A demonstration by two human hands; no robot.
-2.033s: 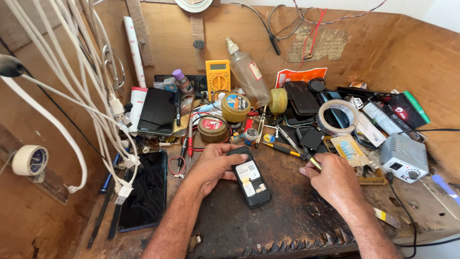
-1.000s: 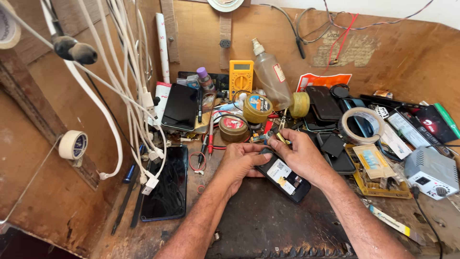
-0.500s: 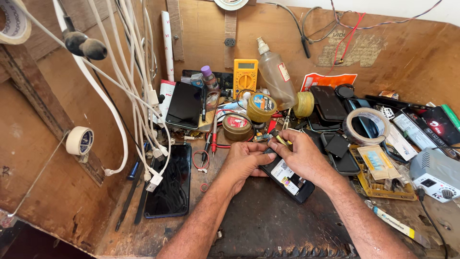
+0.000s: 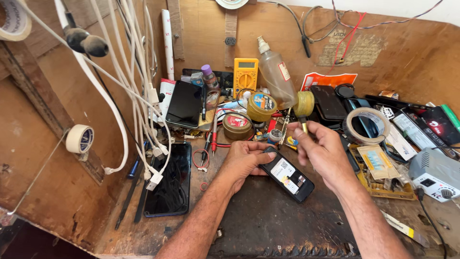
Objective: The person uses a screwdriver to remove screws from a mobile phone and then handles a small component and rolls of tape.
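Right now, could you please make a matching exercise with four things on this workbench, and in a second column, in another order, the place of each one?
Things:
1. small black opened phone
2. yellow multimeter
3. large black smartphone with dark screen
4. roll of clear tape

Places:
A. lying flat at the left, under the hanging white cables
B. standing against the wooden back wall
C. on the dark mat, held by the left hand
D. on the right side, beyond the right hand

Pairs: 1-C, 2-B, 3-A, 4-D
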